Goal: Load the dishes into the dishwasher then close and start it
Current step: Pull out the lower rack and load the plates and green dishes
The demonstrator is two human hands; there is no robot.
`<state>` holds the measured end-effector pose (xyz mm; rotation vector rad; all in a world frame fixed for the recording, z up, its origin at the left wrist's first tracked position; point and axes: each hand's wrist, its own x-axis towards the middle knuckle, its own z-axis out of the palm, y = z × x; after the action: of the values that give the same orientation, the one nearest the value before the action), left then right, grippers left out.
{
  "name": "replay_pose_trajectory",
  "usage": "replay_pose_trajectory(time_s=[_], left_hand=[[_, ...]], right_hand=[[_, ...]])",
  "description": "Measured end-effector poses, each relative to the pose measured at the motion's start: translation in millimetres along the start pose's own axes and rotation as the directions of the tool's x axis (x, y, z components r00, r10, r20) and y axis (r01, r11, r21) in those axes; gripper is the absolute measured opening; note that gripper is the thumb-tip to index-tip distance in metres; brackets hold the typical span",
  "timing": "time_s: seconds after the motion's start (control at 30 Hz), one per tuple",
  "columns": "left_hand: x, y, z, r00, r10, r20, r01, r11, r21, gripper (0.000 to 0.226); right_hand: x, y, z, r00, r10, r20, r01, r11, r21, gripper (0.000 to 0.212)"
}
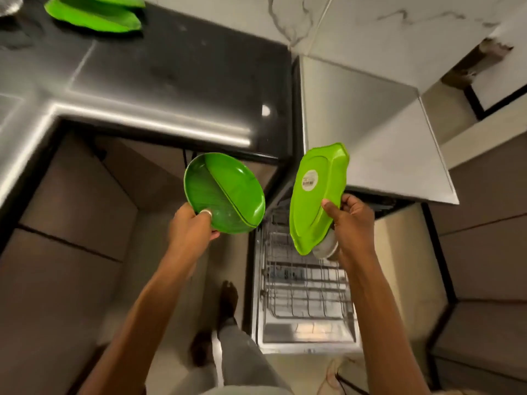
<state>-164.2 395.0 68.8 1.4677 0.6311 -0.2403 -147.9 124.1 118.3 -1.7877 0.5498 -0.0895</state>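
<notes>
A glossy green plate [225, 192] with a curved divider ridge sits tilted at the frame's centre, its lower rim pinched by the left grip [191, 223], thumb on the inner face. Just right of centre, a lighter green leaf-shaped plate [316, 195] stands on edge, underside showing a round sticker [310, 181]. The right grip [353, 220] curls round its edge, with a silvery object [326, 249] held behind it that is too blurred to name. Below both, the open dishwasher [305, 334] shows its wire rack [305, 286]. A dark polished desk [171, 67] fills the upper left, carrying more green plates [97, 15]. A marbled wall [370, 18] runs along the top right, and brown floor tiles [71, 223] lie at the left.
</notes>
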Motion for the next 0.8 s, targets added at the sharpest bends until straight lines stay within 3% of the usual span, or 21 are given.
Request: replay_pose_trajectory(time_s=[0.43,0.63,0.8], left_hand=[[-56.2,-49.5,39.1,0.994,-0.059,0.092,0.052,0.995,0.08,0.027],[-60.0,-69.0,80.1,0.992,-0.116,0.058,0.11,0.989,0.097,0.027],[-61.2,-105.3,123.6,0.98,-0.2,0.012,0.197,0.973,0.121,0.025]], right_hand=[[-45.4,46.3,-139.2,0.98,0.006,-0.201,-0.032,0.991,-0.128,0.011],[-36.9,77.2,-180.5,0.984,0.048,-0.172,-0.078,0.982,-0.171,0.009],[0.7,143.7,-202.7,0.985,0.15,-0.084,-0.17,0.927,-0.335,0.006]])
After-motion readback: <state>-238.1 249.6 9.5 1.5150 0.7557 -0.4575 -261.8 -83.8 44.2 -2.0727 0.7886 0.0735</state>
